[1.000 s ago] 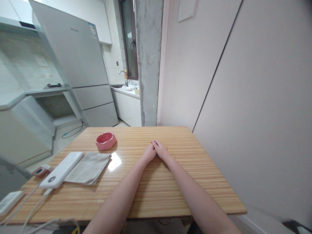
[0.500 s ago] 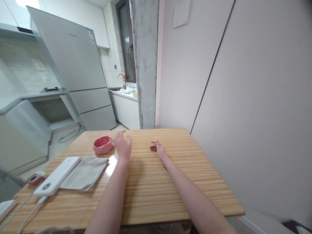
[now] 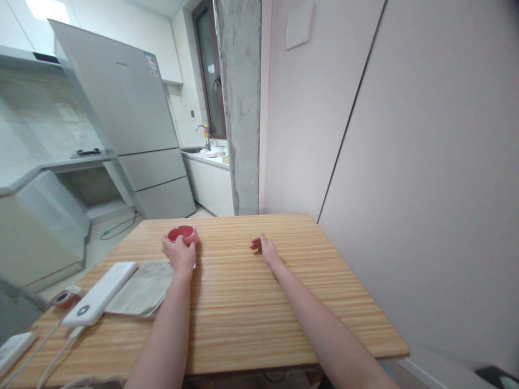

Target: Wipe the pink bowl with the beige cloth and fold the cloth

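My left hand [image 3: 179, 253] is at the near side of a pinkish-red ashtray [image 3: 191, 236] with notches in its rim. The thumb lies against the near wall and the fingers curl around the left side, partly hidden by the hand itself. The ashtray stands toward the far left of the wooden table [image 3: 243, 302]. My right hand [image 3: 265, 248] rests on edge near the table's far middle, fingers loosely stretched to the left, with nothing in it.
Left of my left forearm lie a folded grey cloth [image 3: 140, 289], a white power bank [image 3: 101, 294] with a white cable [image 3: 57, 354], and a reddish roll of tape [image 3: 67, 298]. A pale wall [image 3: 405, 189] borders the right side. Beyond the table stands a fridge [image 3: 117, 102].
My left hand has moved left and taken hold of the ashtray, which has shifted slightly to the right. My right hand has stayed nearly in place.
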Tool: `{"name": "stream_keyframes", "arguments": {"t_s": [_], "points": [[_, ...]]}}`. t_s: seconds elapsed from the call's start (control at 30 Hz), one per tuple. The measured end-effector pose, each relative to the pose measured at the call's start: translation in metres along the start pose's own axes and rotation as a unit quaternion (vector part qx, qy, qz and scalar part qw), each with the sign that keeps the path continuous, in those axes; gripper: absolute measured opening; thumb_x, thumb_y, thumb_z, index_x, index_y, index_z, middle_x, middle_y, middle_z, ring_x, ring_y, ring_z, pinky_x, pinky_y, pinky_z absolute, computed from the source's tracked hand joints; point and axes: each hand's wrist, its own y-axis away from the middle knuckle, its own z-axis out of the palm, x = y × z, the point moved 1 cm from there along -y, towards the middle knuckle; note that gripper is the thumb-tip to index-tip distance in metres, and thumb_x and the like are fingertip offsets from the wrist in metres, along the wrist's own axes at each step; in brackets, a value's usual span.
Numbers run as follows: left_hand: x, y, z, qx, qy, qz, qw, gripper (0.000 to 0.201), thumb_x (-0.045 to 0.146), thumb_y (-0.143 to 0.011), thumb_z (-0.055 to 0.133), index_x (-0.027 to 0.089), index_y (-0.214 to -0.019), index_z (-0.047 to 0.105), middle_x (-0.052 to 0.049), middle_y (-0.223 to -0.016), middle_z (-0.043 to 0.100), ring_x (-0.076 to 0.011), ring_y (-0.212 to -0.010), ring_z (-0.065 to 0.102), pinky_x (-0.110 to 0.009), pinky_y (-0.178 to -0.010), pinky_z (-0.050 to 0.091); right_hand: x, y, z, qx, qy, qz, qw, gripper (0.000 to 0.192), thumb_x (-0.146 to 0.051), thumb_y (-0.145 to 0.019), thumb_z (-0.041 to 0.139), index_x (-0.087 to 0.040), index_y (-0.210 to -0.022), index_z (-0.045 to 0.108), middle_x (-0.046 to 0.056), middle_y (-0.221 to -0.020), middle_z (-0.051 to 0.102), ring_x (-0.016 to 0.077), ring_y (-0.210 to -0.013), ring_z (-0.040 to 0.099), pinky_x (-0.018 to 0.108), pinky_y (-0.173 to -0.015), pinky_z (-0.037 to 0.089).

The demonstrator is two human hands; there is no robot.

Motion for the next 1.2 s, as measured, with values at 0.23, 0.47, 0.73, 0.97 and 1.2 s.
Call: {"name": "stream_keyframes", "arguments": {"t_s": [0.23,0.47,0.73,0.97,1.2], "points": [[0.059,0.041,0.04,-0.191,0.235,0.191,0.934,0.019,0.029,-0.07,0.063,0.018,-0.068,0.047,-0.012,-0.124,0.045,-0.0267,-0.125,0.04,-0.042,-0.108,0.032,-0.007,-0.001,-0.013,0.088,0.004,-0.098,0.991,0.052,-0.06,-0.077,0.052,-0.022,-0.113,0.057,0.011,-0.124,0.061,0.0208,-0.114,0.057,0.035,-0.09,0.049],[0.071,0.072,0.059,-0.302,0.267,0.264,0.876,0.021,0.029,-0.071,0.066,0.018,-0.072,0.047,-0.017,-0.141,0.036,-0.029,-0.139,0.026,-0.045,-0.111,0.028,-0.011,0.003,-0.007,-0.008,0.011,-0.145,0.989,0.039,-0.042,-0.076,0.059,-0.019,-0.108,0.062,0.01,-0.115,0.067,0.0224,-0.108,0.061,0.04,-0.101,0.044],[0.075,0.073,0.047,-0.352,0.244,0.255,0.867,0.023,0.032,-0.068,0.07,0.016,-0.078,0.057,-0.017,-0.147,0.031,-0.0297,-0.139,0.026,-0.042,-0.113,0.026,-0.006,0.004,-0.009,0.016,0.05,-0.124,0.991,0.038,-0.027,-0.071,0.056,-0.018,-0.106,0.064,0.008,-0.114,0.068,0.0215,-0.106,0.062,0.038,-0.099,0.046],[0.026,0.051,-0.012,-0.251,0.085,0.137,0.955,0.055,0.029,-0.081,0.051,0.017,-0.134,0.041,-0.014,-0.135,0.051,-0.0258,-0.128,0.046,-0.04,-0.106,0.034,-0.008,0.007,-0.009,0.02,0.103,-0.123,0.987,0.031,-0.032,-0.077,0.054,-0.018,-0.104,0.063,0.009,-0.11,0.068,0.0199,-0.1,0.063,0.037,-0.095,0.046],[-0.088,0.011,-0.088,-0.165,-0.267,-0.02,0.949,0.047,0.019,-0.085,0.03,0.014,-0.126,0.051,-0.019,-0.12,0.059,-0.036,-0.107,0.058,-0.045,-0.083,0.046,-0.009,0.006,-0.009,0.036,0.127,-0.13,0.983,0.036,-0.046,-0.088,0.04,-0.021,-0.098,0.064,0.008,-0.106,0.068,0.0191,-0.103,0.061,0.035,-0.096,0.043]]}}
